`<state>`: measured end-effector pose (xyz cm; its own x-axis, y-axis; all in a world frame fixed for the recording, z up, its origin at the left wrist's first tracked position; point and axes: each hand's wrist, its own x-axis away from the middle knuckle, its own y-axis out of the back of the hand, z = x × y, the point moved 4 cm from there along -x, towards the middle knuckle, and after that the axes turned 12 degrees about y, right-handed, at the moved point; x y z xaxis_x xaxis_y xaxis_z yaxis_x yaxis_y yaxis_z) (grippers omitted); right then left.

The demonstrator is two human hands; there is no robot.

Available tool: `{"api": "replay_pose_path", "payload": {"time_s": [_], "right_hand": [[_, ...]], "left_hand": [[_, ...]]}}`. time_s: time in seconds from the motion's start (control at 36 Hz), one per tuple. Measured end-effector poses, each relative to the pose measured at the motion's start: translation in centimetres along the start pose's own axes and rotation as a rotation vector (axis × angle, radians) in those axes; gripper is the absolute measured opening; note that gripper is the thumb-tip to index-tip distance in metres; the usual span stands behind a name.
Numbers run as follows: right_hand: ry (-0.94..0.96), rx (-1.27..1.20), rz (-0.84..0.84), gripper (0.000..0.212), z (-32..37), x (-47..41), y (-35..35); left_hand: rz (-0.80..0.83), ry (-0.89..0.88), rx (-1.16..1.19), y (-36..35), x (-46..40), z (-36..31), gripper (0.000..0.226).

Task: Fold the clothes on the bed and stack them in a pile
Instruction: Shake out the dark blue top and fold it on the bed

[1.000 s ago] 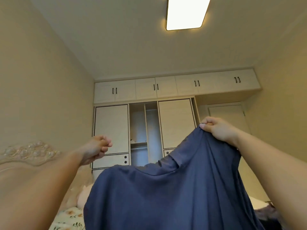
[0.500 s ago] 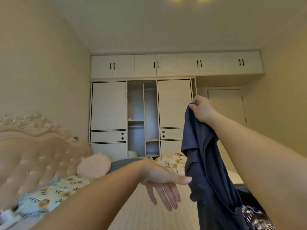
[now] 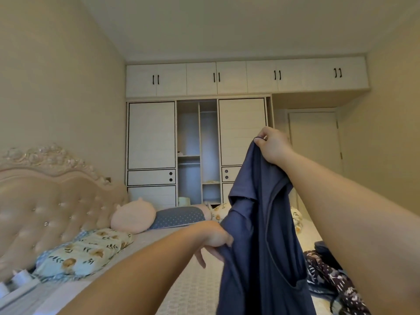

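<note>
Blue garment (image 3: 259,235): hangs above the bed (image 3: 188,287)
Right hand (image 3: 273,145): pinching its top edge, raised
Left hand (image 3: 216,241): gripping a lower fold
Patterned clothes (image 3: 327,276): heaped at right

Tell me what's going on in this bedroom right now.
A person is standing over a bed sorting laundry. Their right hand holds a dark blue garment up in the air by its top edge, so it hangs down full length. Their left hand pinches the garment's side lower down. Nothing is folded yet in view. More dark patterned clothes lie in a heap on the bed's right side, and pillows sit by the tufted headboard.
</note>
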<state>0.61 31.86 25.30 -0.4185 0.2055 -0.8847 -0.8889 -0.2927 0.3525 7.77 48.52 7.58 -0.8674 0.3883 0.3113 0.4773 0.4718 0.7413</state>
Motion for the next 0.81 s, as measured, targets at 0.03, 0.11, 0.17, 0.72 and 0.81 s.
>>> {"api": "replay_pose_path", "payload": {"time_s": [0.03, 0.11, 0.17, 0.72, 0.81], "right_hand": [[-0.002, -0.008, -0.003, 0.013, -0.2, 0.0, 0.1], [-0.006, -0.010, -0.020, 0.012, -0.9, 0.0, 0.7], [-0.004, -0.017, -0.029, 0.010, -1.2, -0.1, 1.3], [-0.180, 0.071, 0.832, 0.030, -0.9, 1.4, 6.5], [-0.014, 0.440, 0.570, 0.028, -0.7, -0.2, 6.7]], "left_hand": [[-0.073, -0.020, 0.061, 1.1, -0.1, -0.3, 0.023], [-0.335, -0.085, 0.289, 5.6, 0.2, -1.0, 0.019], [-0.482, -0.096, 0.300, 8.6, -0.1, -1.0, 0.023], [-0.998, -0.482, -0.244, 22.9, 6.0, 3.6, 0.033], [-0.891, -0.571, -0.196, 22.8, 6.3, 2.9, 0.029]]}}
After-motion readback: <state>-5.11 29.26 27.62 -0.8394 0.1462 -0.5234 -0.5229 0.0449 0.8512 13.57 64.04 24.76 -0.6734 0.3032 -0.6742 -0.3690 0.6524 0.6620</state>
